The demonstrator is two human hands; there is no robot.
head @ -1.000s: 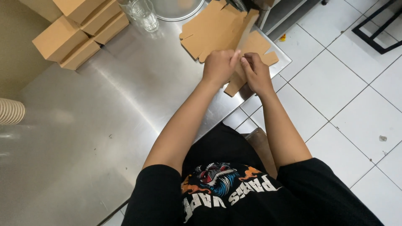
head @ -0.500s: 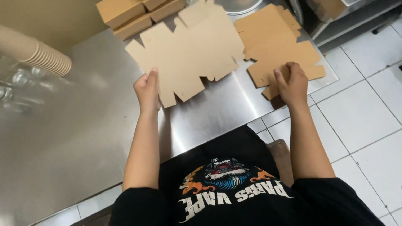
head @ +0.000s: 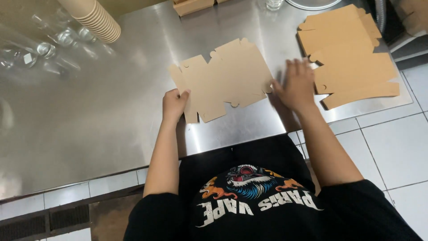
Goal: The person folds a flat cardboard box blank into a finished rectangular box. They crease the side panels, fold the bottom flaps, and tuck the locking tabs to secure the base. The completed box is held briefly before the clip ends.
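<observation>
A flat, unfolded cardboard box blank (head: 225,78), tan with tabs and small round notches along its edges, lies on the steel worktop (head: 89,120) a little above the middle of the frame. The left hand (head: 174,103) is at the blank's lower left corner, its fingers (head: 183,94) curled over the edge and pinching the cardboard there. The right hand (head: 296,85) lies flat and open just right of the blank, palm down on the worktop, fingers (head: 294,67) spread and somewhat blurred; its thumb side is at the blank's right edge, though whether it actually touches the cardboard is hard to tell. It grasps nothing. To the right of that hand, in the upper right of the frame, a stack of further flat blanks (head: 347,53) of the same tan cardboard rests on the worktop, reaching close to its right edge. In the upper left a stack of paper cups (head: 96,20) lies tilted on its side, and beside it, further left, several clear glasses (head: 49,49) show dimly against the shiny metal. At the top edge, near the centre, the bottom of a folded cardboard box (head: 194,6) is visible. Below the worktop, the person's black printed shirt (head: 258,196) fills the lower middle of the frame, with white floor tiles (head: 397,147) at the lower right.
</observation>
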